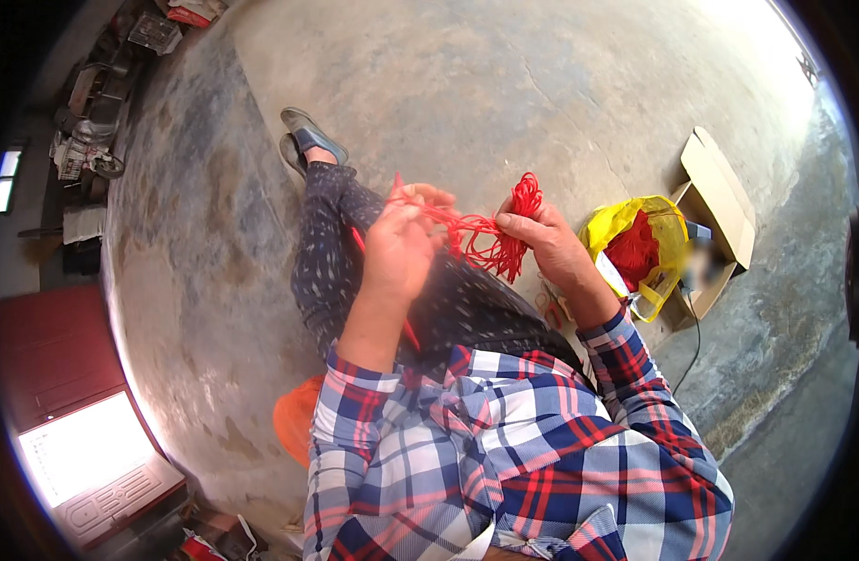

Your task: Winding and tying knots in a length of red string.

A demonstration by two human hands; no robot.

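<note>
A looped bundle of thin red cord (506, 245) is gripped by my right hand (547, 241), thumb pressed on its middle, loops sticking out above and below. Strands run left from the bundle to my left hand (403, 241), whose fingers are closed on the red cord. My left hand is slightly blurred. Beside it, red pieces show above the fingers and behind the wrist, and a red end (411, 335) lies over the dark patterned trousers (331, 248). How these pieces join is hidden by the hand and forearm.
Right of my right forearm stands a yellow bag (675, 229) holding more red cord (633, 252). Behind it is an open cardboard box (719, 201), with a dark cable (698, 341) nearby. Scissors (549, 307) lie near my right wrist. Assorted goods (97, 122) line the far left wall.
</note>
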